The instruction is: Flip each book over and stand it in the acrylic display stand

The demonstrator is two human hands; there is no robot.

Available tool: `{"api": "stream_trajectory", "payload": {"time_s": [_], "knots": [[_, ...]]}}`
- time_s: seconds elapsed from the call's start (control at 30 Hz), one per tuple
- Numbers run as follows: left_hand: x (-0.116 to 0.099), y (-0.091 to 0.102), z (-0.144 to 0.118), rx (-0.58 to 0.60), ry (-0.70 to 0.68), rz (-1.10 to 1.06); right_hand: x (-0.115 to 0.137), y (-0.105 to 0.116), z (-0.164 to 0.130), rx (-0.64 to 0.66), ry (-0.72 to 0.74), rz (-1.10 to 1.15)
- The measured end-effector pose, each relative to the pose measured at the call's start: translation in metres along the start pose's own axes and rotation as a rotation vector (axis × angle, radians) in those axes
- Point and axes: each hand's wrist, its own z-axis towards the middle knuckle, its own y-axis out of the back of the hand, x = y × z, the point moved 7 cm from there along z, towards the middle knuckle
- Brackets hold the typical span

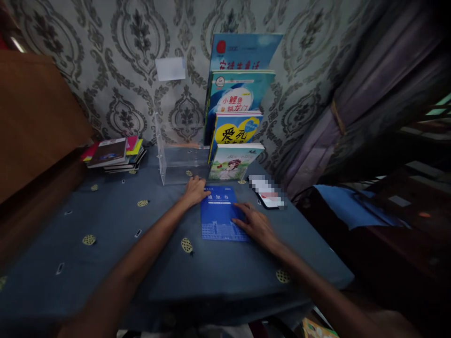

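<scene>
A blue booklet with white lettering lies flat on the cloth-covered table, in front of a clear acrylic stand. My left hand rests at its upper left corner. The thumb reaches over the cover's edge, while the other fingers are slightly bent toward the stand's base. At the booklet's right edge is my right hand, palm down, with thumb and forefinger spread on the cover. Neither hand lifts the booklet. Books fill the stand's right side in rising tiers, the green-white book lowest and the blue book highest.
A phone with a blurred screen lies right of the stand. Several stacked books sit at the table's back left, near a brown panel. Patterned wallpaper stands behind, and a tied curtain hangs at right.
</scene>
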Motion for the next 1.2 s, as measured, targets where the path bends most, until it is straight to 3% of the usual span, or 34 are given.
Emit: {"api": "stream_trajectory", "payload": {"time_s": [0.17,0.4,0.67,0.8,0.97,1.1,1.2], "knots": [[0.003,0.004,0.005,0.047,0.041,-0.075,-0.005,-0.002,-0.002,-0.046,0.001,0.014],[0.004,0.004,0.009,0.102,0.145,-0.161,-0.002,-0.004,-0.001,0.005,-0.015,-0.032],[0.002,0.009,-0.002,0.049,0.246,-0.311,-0.005,-0.004,-0.004,-0.041,0.011,0.042],[0.014,0.005,-0.012,0.054,0.324,-0.527,-0.01,-0.005,-0.003,-0.06,0.005,0.105],[0.019,-0.001,-0.034,0.087,0.4,-0.948,-0.025,-0.008,0.002,-0.098,-0.02,0.229],[0.007,-0.003,-0.057,0.108,0.387,-1.247,-0.035,-0.005,0.009,-0.137,-0.096,0.416],[-0.007,-0.008,-0.072,0.158,0.369,-1.384,-0.035,-0.005,0.011,-0.083,-0.178,0.656]]}}
